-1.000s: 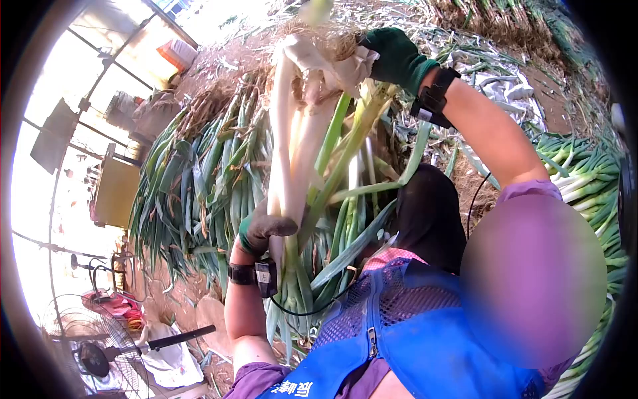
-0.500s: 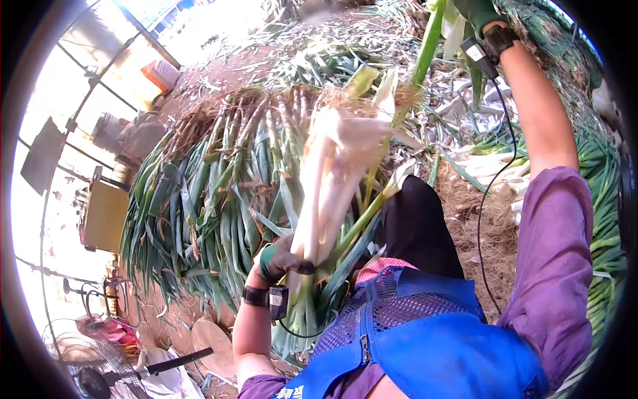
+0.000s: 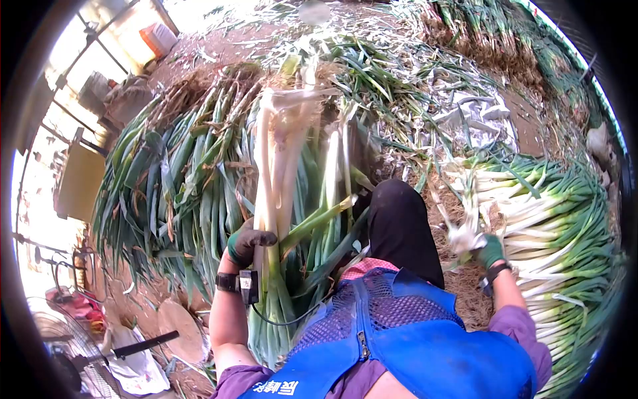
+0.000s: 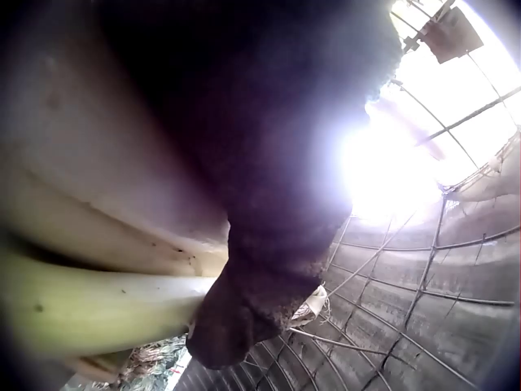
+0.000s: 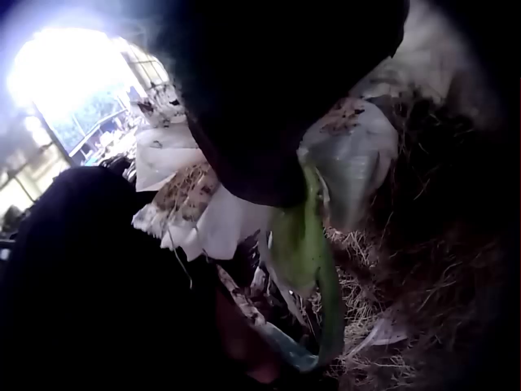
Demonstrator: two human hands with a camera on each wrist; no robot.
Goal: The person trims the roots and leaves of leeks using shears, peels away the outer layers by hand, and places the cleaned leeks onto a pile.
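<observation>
Around the stalks of a bunch of leeks (image 3: 274,153), my gloved left hand (image 3: 249,245) keeps its grip, with the white shafts and roots above it and green leaves hanging below. The left wrist view shows the gloved thumb (image 4: 236,301) lying across the pale stalks (image 4: 106,301). My gloved right hand (image 3: 490,251) is low beside the knee, gripping a wad of pale peeled leek skins (image 3: 463,238). In the right wrist view those skins (image 5: 228,220) stick out around the dark glove (image 5: 269,155), along with a green leaf strip (image 5: 305,252).
Uncleaned leeks (image 3: 179,173) lie heaped at the left. A row of cleaned white-stemmed leeks (image 3: 545,233) lies at the right, near root scraps (image 3: 473,306) on the floor. Leaf litter (image 3: 399,93) spreads ahead. A standing fan (image 3: 73,359) is at lower left.
My right hand went from the root end of the bunch, up and outward pulling leaf away, then down to the floor at the right. My left hand still holds the bunch.
</observation>
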